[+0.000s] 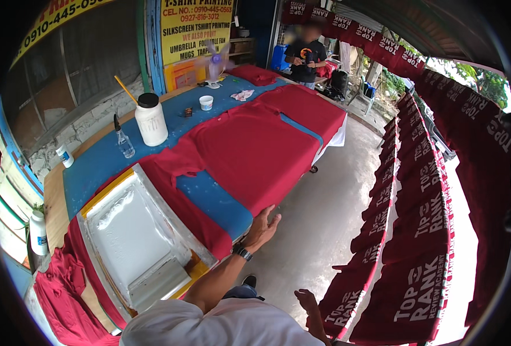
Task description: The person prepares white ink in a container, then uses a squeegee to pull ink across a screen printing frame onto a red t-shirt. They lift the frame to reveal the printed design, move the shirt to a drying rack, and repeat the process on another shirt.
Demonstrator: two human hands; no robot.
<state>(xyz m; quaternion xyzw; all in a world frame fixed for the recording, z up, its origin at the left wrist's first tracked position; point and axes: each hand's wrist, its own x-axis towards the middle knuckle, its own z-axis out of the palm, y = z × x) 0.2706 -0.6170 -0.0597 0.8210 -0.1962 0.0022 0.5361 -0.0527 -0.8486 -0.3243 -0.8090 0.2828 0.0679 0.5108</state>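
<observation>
My left hand (261, 229), with a dark watch on its wrist, is at the near edge of the long table, fingers stretched out and holding nothing. It is beside the hem of a red T-shirt (250, 153) spread flat on the blue table top (212, 199). To its left, a framed printing screen (131, 213) with white ink lies over another red shirt (209, 233). A flat metal-coloured squeegee (160, 284) rests at the screen's near end. My right hand (306, 300) hangs low over the floor, its fingers loosely bent, with nothing visible in it.
Toward the wall stand a white jar (151, 127) with a black lid, a clear bottle (125, 143), a small white tub (206, 103) and a fan (215, 64). Printed red shirts (423, 225) hang in rows at right. Another person (307, 55) stands beyond the table's far end.
</observation>
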